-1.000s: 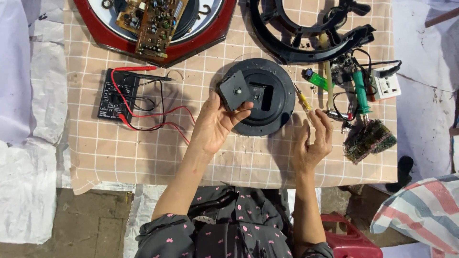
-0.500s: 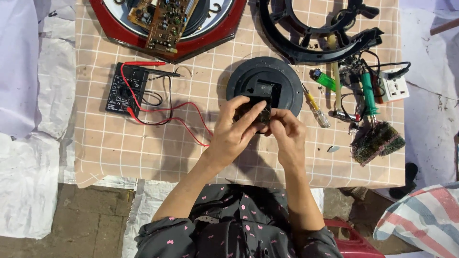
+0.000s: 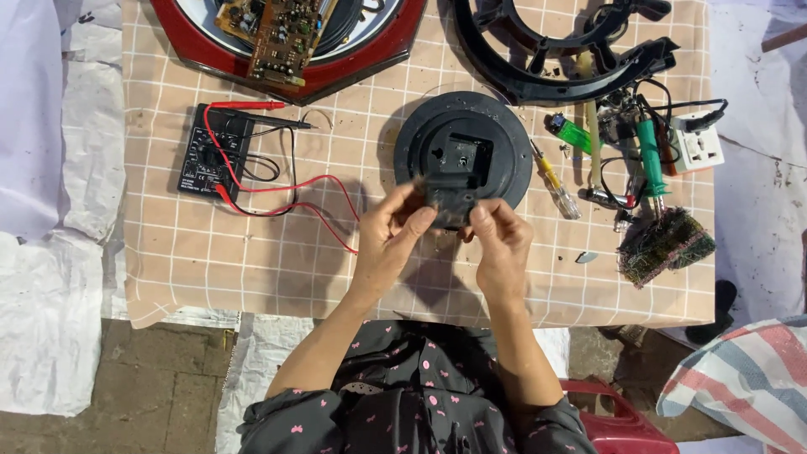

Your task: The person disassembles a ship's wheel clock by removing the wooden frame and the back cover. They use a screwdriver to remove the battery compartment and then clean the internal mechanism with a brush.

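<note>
Two hands: left hand (image 3: pixel 391 235) and right hand (image 3: pixel 503 240) are both clamped on one small black module (image 3: pixel 450 202), fingertips pinching it from 9 and 3 o'clock, thumbs underneath.
Module position: held just above the surface (image 3: pixel 252 269), between the hands and slightly toward 12 o'clock of them; it is blurred, so its long axis cannot be told for sure, though it seems to run 9 to 3.
Nearer hand: neither clearly; both touch it, one on each side.
Key relation: one round black disc (image 3: pixel 420 143) lies just beyond the module at 12 o'clock, its square recess (image 3: pixel 461 157) facing up, close to the held piece.
At 9 to 10 o'clock: one black multimeter (image 3: pixel 204 157) with two probe leads, red and black.
At 2 o'clock: one yellow-handled screwdriver (image 3: pixel 555 181), one green lighter (image 3: pixel 570 131), one green-handled tool (image 3: pixel 650 155), one white socket (image 3: pixel 695 145).
Far, 11 o'clock: one circuit board (image 3: pixel 277 34) on a red-framed casing.
Far, 1 o'clock: one black curved frame (image 3: pixel 580 50).
</note>
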